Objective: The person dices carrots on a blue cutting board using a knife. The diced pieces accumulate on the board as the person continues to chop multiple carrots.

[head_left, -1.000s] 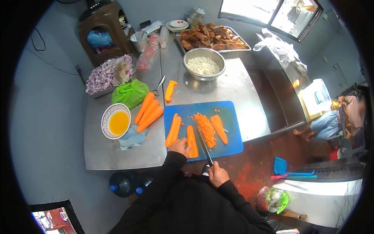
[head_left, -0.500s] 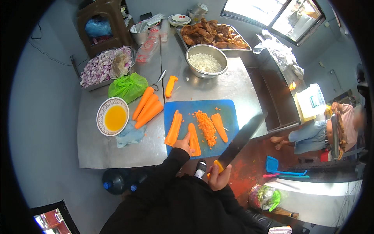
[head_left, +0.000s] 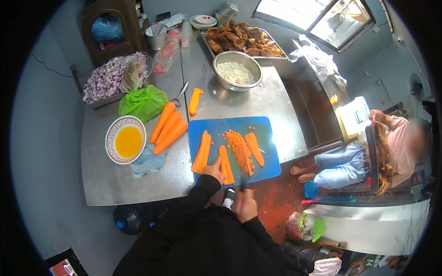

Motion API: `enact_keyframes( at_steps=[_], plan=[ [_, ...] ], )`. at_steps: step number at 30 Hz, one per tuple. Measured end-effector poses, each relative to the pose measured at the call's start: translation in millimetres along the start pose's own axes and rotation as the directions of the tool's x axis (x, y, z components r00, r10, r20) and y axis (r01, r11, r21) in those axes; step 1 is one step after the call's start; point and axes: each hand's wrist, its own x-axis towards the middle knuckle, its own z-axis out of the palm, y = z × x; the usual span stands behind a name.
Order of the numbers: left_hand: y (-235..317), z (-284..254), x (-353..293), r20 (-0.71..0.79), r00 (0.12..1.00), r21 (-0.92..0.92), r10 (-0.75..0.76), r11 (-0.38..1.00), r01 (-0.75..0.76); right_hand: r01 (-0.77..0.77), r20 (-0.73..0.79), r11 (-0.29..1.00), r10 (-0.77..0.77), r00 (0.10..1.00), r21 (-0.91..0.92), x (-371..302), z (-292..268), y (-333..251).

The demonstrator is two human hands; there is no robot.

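On the blue cutting board (head_left: 271, 156), my left hand (head_left: 213, 172) has its fingers closed about the near end of a cut carrot piece (head_left: 224, 161). More cut carrot (head_left: 201, 152) lies left of that hand. My right hand (head_left: 246, 207), a little blurred, grips a kitchen knife (head_left: 244, 182) at the board's near edge; its blade is seen almost edge-on, so little of it shows. A heap of diced carrot (head_left: 240, 149) and a tapered carrot half (head_left: 254, 148) are on the board's right part.
Whole carrots (head_left: 170, 135), an orange-handled tool (head_left: 195, 101) and a bowl of yellow liquid (head_left: 128, 141) are left of the board. Behind stand a steel bowl (head_left: 237, 87) of diced white pieces and a meat tray (head_left: 276, 56). At right another person (head_left: 354, 161) holds a tray.
The knife has swung from pointing far right, broad side showing, to edge-on near the board. My right hand moved slightly left. The other person has come nearer.
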Motion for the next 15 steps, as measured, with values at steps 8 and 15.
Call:
enact_keyframes(
  at_steps=[8, 15],
  plan=[
    [-9.9, 2.2, 6.1, -0.026, 0.999, -0.082, 0.042, 0.996, -0.044, 0.081, 0.014, 0.992, -0.080, 0.997, -0.102, 10.2, -6.3, -16.5],
    [-14.5, 2.1, 2.9, 0.020, 0.997, -0.074, 0.074, 0.995, -0.072, 0.002, 0.265, 0.932, 0.101, 0.959, -0.362, 8.5, 9.6, -23.3]
  ],
)
